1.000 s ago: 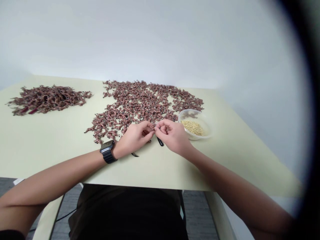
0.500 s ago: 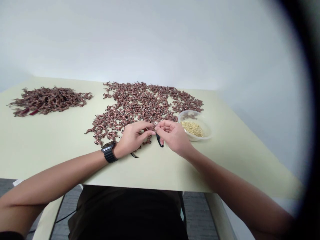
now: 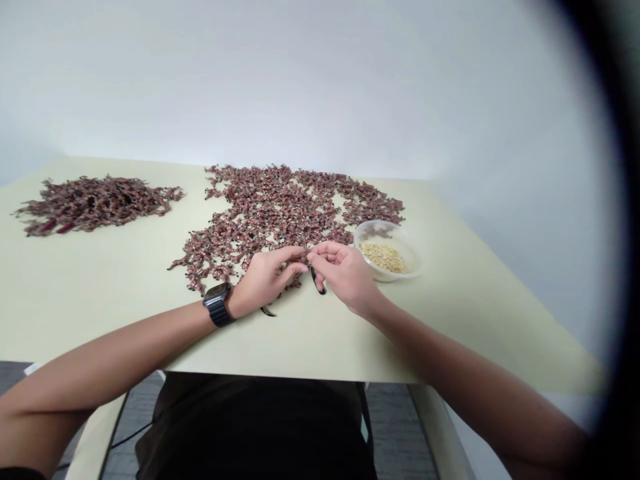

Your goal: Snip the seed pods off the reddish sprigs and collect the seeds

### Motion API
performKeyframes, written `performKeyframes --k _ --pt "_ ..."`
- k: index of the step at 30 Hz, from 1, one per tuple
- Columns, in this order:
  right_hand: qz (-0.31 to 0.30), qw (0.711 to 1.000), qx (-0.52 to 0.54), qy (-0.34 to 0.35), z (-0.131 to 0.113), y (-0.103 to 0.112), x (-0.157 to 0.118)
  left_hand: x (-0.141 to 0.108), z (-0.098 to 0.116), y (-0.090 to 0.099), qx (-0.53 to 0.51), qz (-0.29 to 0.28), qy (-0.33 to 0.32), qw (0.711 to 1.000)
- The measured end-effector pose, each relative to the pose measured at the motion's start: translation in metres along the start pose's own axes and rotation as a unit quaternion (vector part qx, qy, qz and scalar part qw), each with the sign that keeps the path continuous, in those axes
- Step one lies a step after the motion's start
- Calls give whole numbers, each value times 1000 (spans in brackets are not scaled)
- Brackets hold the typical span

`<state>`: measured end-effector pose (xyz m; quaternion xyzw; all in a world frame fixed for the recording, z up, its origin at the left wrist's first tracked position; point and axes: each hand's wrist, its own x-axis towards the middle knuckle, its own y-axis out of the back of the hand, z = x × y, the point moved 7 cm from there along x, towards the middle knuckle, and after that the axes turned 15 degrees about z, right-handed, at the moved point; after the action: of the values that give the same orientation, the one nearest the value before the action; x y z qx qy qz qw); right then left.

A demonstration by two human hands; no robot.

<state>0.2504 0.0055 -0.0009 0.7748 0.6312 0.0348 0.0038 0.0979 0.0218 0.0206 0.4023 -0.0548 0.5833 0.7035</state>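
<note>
My left hand (image 3: 267,277), with a dark watch (image 3: 217,303) on its wrist, has thumb and forefinger brought together. Whatever lies in that pinch is too small to make out. Against it, fingertips nearly touching, my right hand (image 3: 345,272) is closed, thumb pressed on the forefinger. A black curved handle-like piece (image 3: 317,280) sticks down from its curled fingers; the rest of it is hidden. Another black curved piece (image 3: 269,311) shows on the table below my left hand. Just beyond both hands spread many small shiny brown figures (image 3: 280,207) with dark tips.
A clear round plastic bowl (image 3: 419,272) holding small gold-coloured bits (image 3: 384,257) stands right of my right hand. A heaped pile of brown figures (image 3: 107,200), with dark red pieces (image 3: 65,227) at its front, lies far left on the pale yellow table (image 3: 450,313). A wall rises behind.
The hands hold nearly the same pose, fingertips together. The whole view has shifted very slightly; the piles and the bowl stay as they were.
</note>
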Motion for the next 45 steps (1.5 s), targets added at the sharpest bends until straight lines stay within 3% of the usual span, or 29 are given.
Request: performKeyframes --k 10,14,18,21,24,27,29,31,34,39,45 --pt "7 998 -49 32 0 0 0 0 1 0 -23 -2 19 1000" --pt "46 978 -152 135 -11 3 -4 1 3 1 -20 -2 25 999" --pt "47 923 -255 284 -29 1 -11 2 3 2 -5 -8 27 1000" --pt "37 893 -284 348 -37 -2 -17 2 4 3 5 -19 19 1000" --pt "40 913 -264 307 -35 -1 -15 2 4 4 35 -22 -20 999" --pt "23 969 -182 165 -23 1 -9 1 2 4 80 -16 -93 992" --pt "-5 992 -110 69 -14 -1 -7 -1 2 4 104 -10 -146 984" --pt "-29 998 -47 3 -9 -3 -6 -1 2 4 113 -7 -176 978" --pt "-53 998 3 -43 -8 -3 -3 2 4 6 94 -7 -158 983" --pt "-59 998 -20 -5 -11 0 2 6 7 9 41 -25 -77 996" --pt "-28 982 -125 137 -21 6 3 8 5 9 -35 -17 -6 999"
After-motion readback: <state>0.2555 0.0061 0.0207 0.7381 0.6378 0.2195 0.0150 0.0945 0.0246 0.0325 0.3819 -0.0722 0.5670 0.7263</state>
